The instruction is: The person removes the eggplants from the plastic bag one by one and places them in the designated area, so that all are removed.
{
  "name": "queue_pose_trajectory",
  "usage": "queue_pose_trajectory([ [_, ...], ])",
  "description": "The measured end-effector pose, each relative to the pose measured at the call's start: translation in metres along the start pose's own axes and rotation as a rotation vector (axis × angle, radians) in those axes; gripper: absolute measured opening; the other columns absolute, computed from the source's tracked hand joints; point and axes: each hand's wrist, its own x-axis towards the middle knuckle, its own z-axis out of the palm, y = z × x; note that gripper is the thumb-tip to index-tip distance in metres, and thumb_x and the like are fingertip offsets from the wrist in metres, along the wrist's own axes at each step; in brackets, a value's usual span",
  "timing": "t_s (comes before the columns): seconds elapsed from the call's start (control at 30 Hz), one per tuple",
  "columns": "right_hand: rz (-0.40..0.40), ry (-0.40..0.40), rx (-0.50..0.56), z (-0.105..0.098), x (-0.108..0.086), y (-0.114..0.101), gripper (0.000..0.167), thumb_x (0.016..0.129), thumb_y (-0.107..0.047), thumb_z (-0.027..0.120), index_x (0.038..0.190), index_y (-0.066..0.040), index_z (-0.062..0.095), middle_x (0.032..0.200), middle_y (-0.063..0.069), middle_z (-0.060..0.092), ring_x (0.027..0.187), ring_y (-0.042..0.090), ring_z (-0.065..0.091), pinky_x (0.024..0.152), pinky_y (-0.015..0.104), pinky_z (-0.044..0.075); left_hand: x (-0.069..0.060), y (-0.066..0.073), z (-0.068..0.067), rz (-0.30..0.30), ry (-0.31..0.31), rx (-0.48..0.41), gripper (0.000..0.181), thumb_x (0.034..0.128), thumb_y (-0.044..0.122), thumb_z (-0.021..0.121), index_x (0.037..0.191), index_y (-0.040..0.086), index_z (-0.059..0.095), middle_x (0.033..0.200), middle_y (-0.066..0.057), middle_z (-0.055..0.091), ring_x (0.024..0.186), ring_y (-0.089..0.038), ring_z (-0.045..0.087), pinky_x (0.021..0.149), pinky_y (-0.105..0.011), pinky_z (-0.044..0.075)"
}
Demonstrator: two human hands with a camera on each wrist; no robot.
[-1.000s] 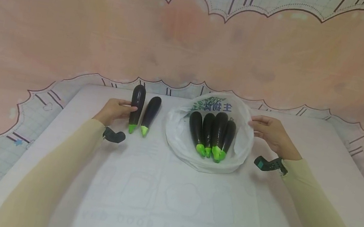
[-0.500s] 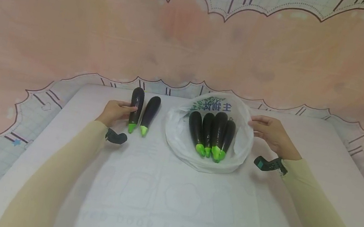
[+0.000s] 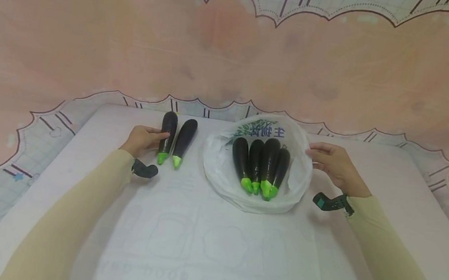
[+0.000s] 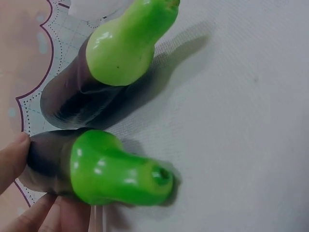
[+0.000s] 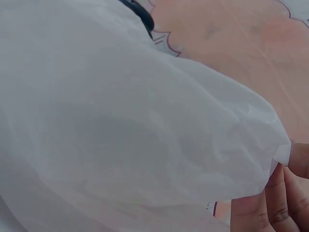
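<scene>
With thumb and fingers on either side, my left hand (image 3: 145,140) grips a dark eggplant (image 3: 168,133) with a green stem end. In the left wrist view that eggplant (image 4: 120,174) lies level on the table, its stem pointing away from the hand. A second eggplant (image 3: 185,143) lies just to its right, slightly slanted. A white plastic bag (image 3: 217,179) with blue and green print stands open further right, several eggplants (image 3: 267,167) inside. My right hand (image 3: 334,165) pinches the bag's right rim; the right wrist view shows the bag's thin film (image 5: 217,140) between thumb and fingers.
A white cloth with faint printing covers the table (image 3: 188,244). Behind it hangs a peach-coloured curtain (image 3: 203,56) with a scalloped border. Dark devices are strapped to both wrists.
The left hand's eggplant has come down slightly, its far end lowering to lie beside the second eggplant. My right hand keeps its pinch on the bag rim, unmoved.
</scene>
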Motion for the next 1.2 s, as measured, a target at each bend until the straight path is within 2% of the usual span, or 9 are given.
queue_pose_trajectory([
  [0.1,-0.004,-0.005,0.003,0.0001,-0.0003,0.0004,0.046,0.093,-0.017,0.059,0.129,0.009,0.045,0.087,-0.021,0.064,0.083,0.0,0.062,0.076,0.016,0.056,0.0005,-0.0011,0.0001,-0.004,0.007,-0.002,0.07,0.0798,0.037,0.074,0.132,-0.004,0.05,0.133,-0.022,0.054,0.08,-0.006,0.06,0.092,-0.024,0.052],
  [0.23,-0.01,-0.012,0.004,0.0001,-0.002,0.0002,0.046,0.093,-0.017,0.059,0.128,0.008,0.046,0.087,-0.021,0.064,0.083,-0.001,0.062,0.076,0.015,0.056,0.0027,-0.0029,0.0018,-0.026,0.025,0.031,0.064,0.0838,0.034,0.07,0.133,-0.002,0.049,0.137,-0.019,0.051,0.081,-0.005,0.055,0.094,-0.023,0.049],
  [0.37,-0.007,-0.013,0.005,0.0003,-0.003,-0.0004,0.045,0.093,-0.018,0.06,0.127,0.008,0.047,0.088,-0.021,0.064,0.084,-0.001,0.062,0.077,0.015,0.056,0.0024,-0.003,0.0028,-0.031,0.032,0.055,0.061,0.0856,0.032,0.068,0.133,-0.001,0.049,0.138,-0.019,0.05,0.078,-0.003,0.052,0.089,-0.019,0.049],
  [0.53,-0.009,-0.011,0.007,0.0009,-0.0023,-0.0012,0.045,0.093,-0.018,0.059,0.127,0.008,0.047,0.087,-0.021,0.064,0.084,-0.001,0.062,0.077,0.016,0.056,0.002,-0.0022,0.0033,-0.036,0.04,0.05,0.059,0.0856,0.031,0.068,0.132,0.0,0.05,0.139,-0.018,0.049,0.076,-0.003,0.051,0.094,-0.022,0.049],
  [0.77,0.015,0.002,-0.065,0.0016,-0.0052,-0.003,0.053,0.092,-0.026,0.061,0.131,0.007,0.046,0.093,-0.019,0.06,0.086,0.0,0.061,0.082,0.018,0.056,0.0017,-0.0004,0.0038,-0.038,0.038,0.035,0.058,0.0854,0.029,0.068,0.132,-0.001,0.05,0.139,-0.019,0.049,0.078,-0.003,0.053,0.097,-0.024,0.049],
  [0.9,0.018,0.006,-0.065,0.0021,-0.0067,-0.0037,0.054,0.091,-0.026,0.062,0.131,0.007,0.046,0.093,-0.018,0.06,0.085,0.0,0.061,0.082,0.019,0.056,0.0018,-0.0001,0.0035,-0.03,0.002,0.008,0.058,0.0862,0.024,0.068,0.133,-0.004,0.048,0.141,-0.02,0.046,0.089,-0.007,0.055,0.106,-0.03,0.045],
  [1.03,0.007,0.001,-0.058,0.0017,-0.0063,-0.0025,0.052,0.092,-0.025,0.061,0.13,0.007,0.047,0.093,-0.02,0.061,0.086,0.0,0.061,0.082,0.019,0.056,0.0012,-0.0011,0.0006,-0.003,-0.08,-0.041,0.058,0.0878,0.016,0.065,0.135,-0.006,0.043,0.143,-0.022,0.042,0.109,-0.018,0.056,0.109,-0.031,0.042],
  [1.13,0.007,0.002,-0.066,0.0015,-0.0058,-0.0012,0.053,0.092,-0.026,0.061,0.13,0.006,0.047,0.095,-0.019,0.061,0.087,0.0,0.061,0.082,0.019,0.056,0.0001,-0.004,-0.003,0.04,-0.141,-0.001,0.057,0.0897,0.016,0.063,0.137,-0.007,0.04,0.143,-0.023,0.041,0.124,-0.027,0.049,0.113,-0.034,0.037],
  [1.2,0.013,0.005,-0.076,0.0015,-0.0055,-0.0007,0.054,0.091,-0.028,0.062,0.131,0.005,0.047,0.097,-0.017,0.06,0.087,0.0,0.061,0.083,0.02,0.056,-0.0002,-0.0066,-0.0058,0.066,-0.172,0.033,0.057,0.0906,0.017,0.062,0.138,-0.007,0.039,0.143,-0.023,0.041,0.128,-0.028,0.047,0.114,-0.035,0.035],
])
